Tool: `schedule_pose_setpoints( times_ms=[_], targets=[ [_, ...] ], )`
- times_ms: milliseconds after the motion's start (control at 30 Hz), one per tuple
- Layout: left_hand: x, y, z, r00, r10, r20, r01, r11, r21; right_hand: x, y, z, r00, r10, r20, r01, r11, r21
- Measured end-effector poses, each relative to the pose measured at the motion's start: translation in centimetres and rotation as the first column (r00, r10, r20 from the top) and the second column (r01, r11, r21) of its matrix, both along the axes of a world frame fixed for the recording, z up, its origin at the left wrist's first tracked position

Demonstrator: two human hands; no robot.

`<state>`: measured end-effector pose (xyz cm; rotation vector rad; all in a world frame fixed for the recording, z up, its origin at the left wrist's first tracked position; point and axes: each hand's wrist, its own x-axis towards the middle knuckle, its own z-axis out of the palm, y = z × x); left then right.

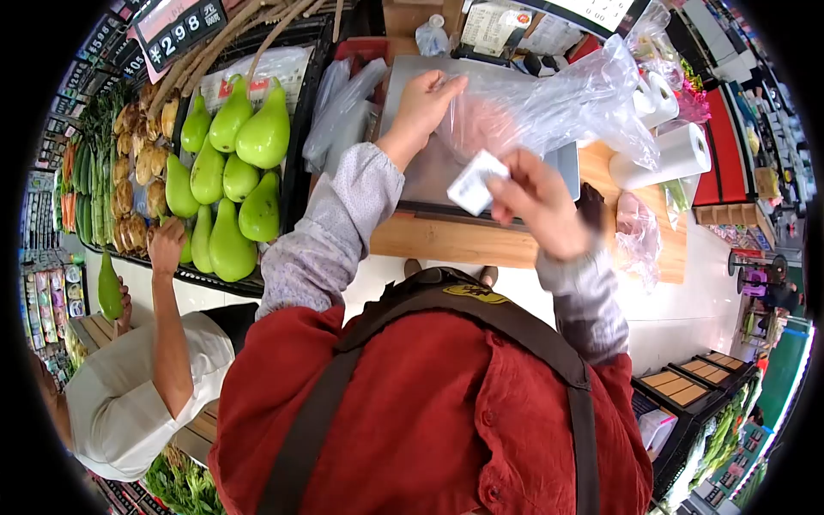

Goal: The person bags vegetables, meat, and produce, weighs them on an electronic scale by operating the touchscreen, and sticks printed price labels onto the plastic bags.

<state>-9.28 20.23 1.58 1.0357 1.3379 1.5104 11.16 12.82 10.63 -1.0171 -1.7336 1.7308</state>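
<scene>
My left hand [429, 107] pinches the edge of a clear plastic bag [549, 103] above the metal scale plate [412, 180]. Something pinkish shows blurred through the plastic. In my right hand [541, 202] is a small white label [477, 182], held between thumb and fingers just in front of the bag. The label's print is too blurred to read.
Rolls of clear bags [687, 154] lie on the wooden counter [472, 245] at the right, near another bag with pink contents [637, 227]. Green gourds [262, 129] fill a crate at the left. Another person [146, 369] there holds a gourd.
</scene>
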Motion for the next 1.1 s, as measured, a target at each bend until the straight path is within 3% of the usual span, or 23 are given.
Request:
schedule_pose_setpoints(
  times_ms=[33, 100, 133, 167, 233, 333, 367, 433, 467, 533, 633, 700, 767, 833, 967, 1033, 1067, 1100],
  targets=[
    [-0.1, -0.1, 0.2, 1.0, -0.005, -0.006, 0.005, 1.0, 0.016, -1.2, 1.4, 0.7, 0.999, -0.016, 0.033, 0.016, 1.0, 0.027],
    [-0.3, -0.3, 0.4, 1.0, 0.028, -0.011, -0.028, 1.0, -0.013, -2.9, 4.2, -0.4, 0.962, -0.149, 0.228, 0.083, 0.958, 0.275],
    [-0.4, -0.3, 0.1, 1.0, 0.025, 0.004, -0.025, 0.999, 0.025, -3.0, 6.0, -3.1, 0.909, -0.27, 0.319, 0.037, 0.812, 0.582],
    [-0.4, -0.4, 0.3, 1.0, 0.017, 0.001, -0.017, 0.999, 0.039, -3.1, 6.3, -4.2, 0.908, -0.281, 0.311, 0.046, 0.803, 0.594],
    [-0.3, -0.7, 0.5, 1.0, 0.014, 0.021, -0.014, 1.0, 0.003, -3.3, 6.6, -4.6, 0.73, -0.491, 0.475, -0.027, 0.674, 0.738],
    [-0.7, -0.7, -0.3, 0.999, -0.032, -0.013, 0.032, 0.999, 0.014, -3.5, 6.8, -5.1, 0.622, -0.544, 0.563, -0.014, 0.712, 0.703],
    [-0.5, -0.7, -0.1, 0.998, -0.013, -0.055, 0.013, 1.0, 0.008, -3.0, 8.3, -8.7, 0.674, -0.549, 0.494, 0.02, 0.682, 0.732],
    [0.3, -1.1, 1.0, 0.996, -0.009, -0.089, 0.018, 0.995, 0.102, -3.6, 6.8, -6.0, 0.515, -0.609, 0.603, -0.098, 0.657, 0.747],
    [-0.4, -0.3, -0.4, 0.968, 0.011, -0.252, 0.02, 0.993, 0.12, -3.7, 7.1, -6.6, 0.526, -0.656, 0.542, -0.052, 0.611, 0.79],
    [-0.4, 0.3, -0.3, 0.868, 0.096, -0.488, 0.003, 0.98, 0.197, -3.6, 7.3, -5.9, 0.55, -0.624, 0.555, -0.02, 0.655, 0.756],
    [0.2, 0.2, 1.3, 0.792, 0.037, -0.609, 0.073, 0.985, 0.154, -2.6, 7.1, -5.2, 0.578, -0.608, 0.545, -0.015, 0.66, 0.751],
    [0.5, 0.0, 1.8, 0.689, -0.013, -0.724, 0.143, 0.983, 0.119, -2.1, 6.8, -5.1, 0.62, -0.642, 0.451, 0.097, 0.633, 0.768],
    [1.0, -0.5, 2.7, 0.683, -0.078, -0.727, 0.178, 0.982, 0.062, -1.1, 6.4, -5.0, 0.616, -0.682, 0.394, 0.131, 0.581, 0.803],
    [2.0, -1.0, 3.0, 0.521, -0.069, -0.851, 0.144, 0.989, 0.008, -0.1, 6.4, -5.8, 0.595, -0.739, 0.315, 0.211, 0.522, 0.826],
    [3.2, -0.6, 1.6, 0.495, -0.143, -0.857, 0.172, 0.983, -0.064, 0.7, 6.0, -7.6, 0.576, -0.79, 0.209, 0.37, 0.48, 0.795],
    [3.4, -0.2, 0.7, 0.618, -0.197, -0.761, 0.189, 0.977, -0.1, 1.2, 6.2, -7.9, 0.585, -0.78, 0.223, 0.449, 0.541, 0.711],
    [3.3, 0.0, 0.3, 0.613, -0.207, -0.763, 0.195, 0.975, -0.108, 1.5, 6.3, -8.0, 0.58, -0.783, 0.226, 0.457, 0.542, 0.705],
    [3.5, 0.1, 1.1, 0.624, -0.284, -0.728, 0.155, 0.958, -0.241, 1.8, 6.6, -8.3, 0.557, -0.789, 0.259, 0.439, 0.544, 0.715]
  ],
)
